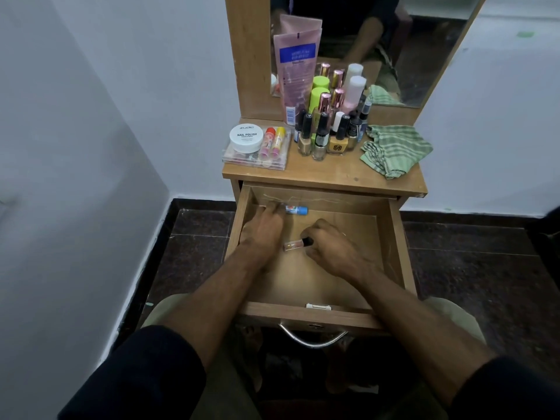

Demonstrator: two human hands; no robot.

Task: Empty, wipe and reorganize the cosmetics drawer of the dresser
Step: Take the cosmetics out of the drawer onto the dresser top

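Both hands are in the drawer (397, 237), your left hand (266, 225) gripping a blue-capped tube (297, 210) at its back wall, your right hand (330, 244) pinching a small black-capped bottle (298, 244) mid-floor, which could slip and roll.

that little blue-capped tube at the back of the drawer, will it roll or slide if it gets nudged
Probably rolls: the blue-capped tube looks round and lies on its side on the bare drawer floor. It looks small, so likely light and easy to flick away. The left hand has its fingertips at one end; whether it grips it is unclear.
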